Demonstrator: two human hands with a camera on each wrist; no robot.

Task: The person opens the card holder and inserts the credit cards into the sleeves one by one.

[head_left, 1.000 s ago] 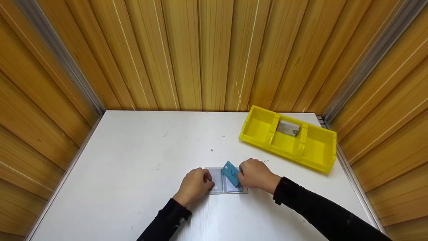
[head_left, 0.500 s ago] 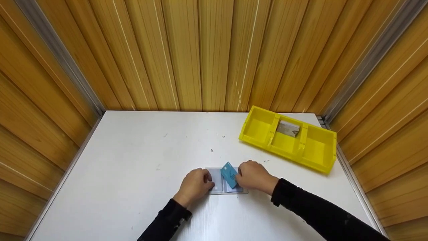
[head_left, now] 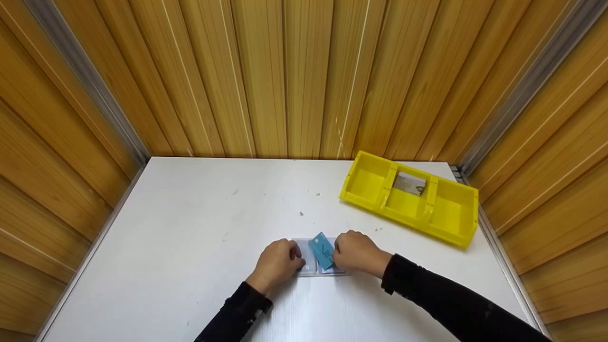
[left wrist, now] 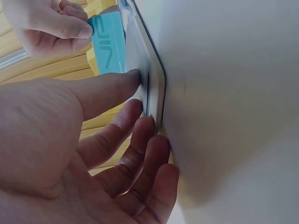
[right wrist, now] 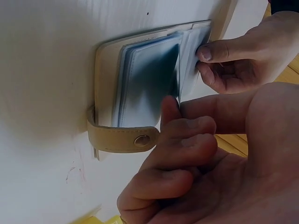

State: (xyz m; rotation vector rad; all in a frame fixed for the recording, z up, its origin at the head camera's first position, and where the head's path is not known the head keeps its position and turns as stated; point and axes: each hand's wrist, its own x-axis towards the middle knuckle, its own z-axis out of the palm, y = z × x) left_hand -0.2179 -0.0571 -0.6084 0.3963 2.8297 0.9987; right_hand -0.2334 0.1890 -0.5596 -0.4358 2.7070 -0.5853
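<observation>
A beige card holder (right wrist: 106, 70) with clear plastic sleeves lies spread open on the white table, its snap strap (right wrist: 124, 139) sticking out at one side in the right wrist view. My left hand (head_left: 275, 261) pinches the holder's left edge, thumb on the sleeve and fingers along the rim. Between thumb and forefinger, my right hand (head_left: 357, 252) pinches a teal card marked VIP (head_left: 321, 249). The card stands tilted over the holder's middle, its lower end close to the right-hand sleeves. In the right wrist view the card shows almost edge-on.
A yellow three-part bin (head_left: 408, 219) stands at the back right of the table (head_left: 199, 209), with a small greyish box-like block (head_left: 409, 183) in its middle compartment. Wood-patterned walls (head_left: 266, 76) close off the back and both sides.
My right hand has moved slightly left and toward me, bringing the teal card over the holder's middle fold. The left hand has stayed in place on the holder.
</observation>
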